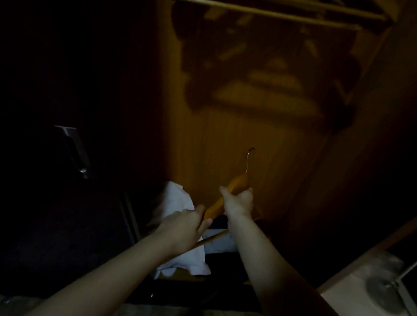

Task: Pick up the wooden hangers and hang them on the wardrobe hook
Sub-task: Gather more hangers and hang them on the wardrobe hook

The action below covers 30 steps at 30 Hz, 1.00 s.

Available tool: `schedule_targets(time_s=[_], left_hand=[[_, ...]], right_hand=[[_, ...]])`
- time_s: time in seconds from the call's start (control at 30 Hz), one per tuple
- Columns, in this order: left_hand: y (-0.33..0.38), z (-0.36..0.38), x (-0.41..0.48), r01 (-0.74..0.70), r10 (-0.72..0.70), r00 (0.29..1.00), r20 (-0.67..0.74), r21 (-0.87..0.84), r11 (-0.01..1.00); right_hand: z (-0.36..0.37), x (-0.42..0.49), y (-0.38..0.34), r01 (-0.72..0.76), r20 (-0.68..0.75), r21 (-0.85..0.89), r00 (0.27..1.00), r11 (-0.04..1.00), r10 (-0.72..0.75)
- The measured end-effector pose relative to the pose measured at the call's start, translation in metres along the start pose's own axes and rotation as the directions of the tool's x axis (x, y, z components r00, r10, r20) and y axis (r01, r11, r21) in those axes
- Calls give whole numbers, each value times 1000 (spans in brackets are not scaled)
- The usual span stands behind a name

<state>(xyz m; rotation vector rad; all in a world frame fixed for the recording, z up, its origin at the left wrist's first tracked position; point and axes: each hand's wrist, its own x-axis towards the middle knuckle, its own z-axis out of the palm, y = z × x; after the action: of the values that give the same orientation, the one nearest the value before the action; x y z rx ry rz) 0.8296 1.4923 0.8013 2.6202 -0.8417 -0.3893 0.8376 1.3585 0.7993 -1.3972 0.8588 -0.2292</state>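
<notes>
A wooden hanger point(235, 185) with a metal hook pointing up is held low in the dim wardrobe. My right hand point(240, 200) grips it just under the hook, at its top middle. My left hand point(185, 225) grips its left shoulder end; the hanger's thin lower bar runs below that hand. Several wooden hangers point(268, 0) hang side by side at the top of the wardrobe, seen from below. What they hang from is out of view.
The wardrobe's wooden back panel point(247, 115) carries the hangers' shadows. White cloth point(177, 201) lies on the wardrobe floor under my left arm. A dark door with a metal handle point(74, 150) stands at the left. A standing fan point(392, 285) is on the floor at the right.
</notes>
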Motion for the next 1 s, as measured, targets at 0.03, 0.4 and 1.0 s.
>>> schedule_targets(time_s=[0.03,0.4,1.0], left_hand=[[-2,-1,0,4,-2,1000,29,-52,999],[-25,-42,23,-25,26,1000,4,-92,995],[81,-184,61,-394,565,570,-597,404,825]], right_hand=[[2,2,1,-16,6,0,1000,1000,16],[-42,0,-17,117,164,-165,982,979,-89],[-139,-52,-239,742,563,-254,635,621,-529]])
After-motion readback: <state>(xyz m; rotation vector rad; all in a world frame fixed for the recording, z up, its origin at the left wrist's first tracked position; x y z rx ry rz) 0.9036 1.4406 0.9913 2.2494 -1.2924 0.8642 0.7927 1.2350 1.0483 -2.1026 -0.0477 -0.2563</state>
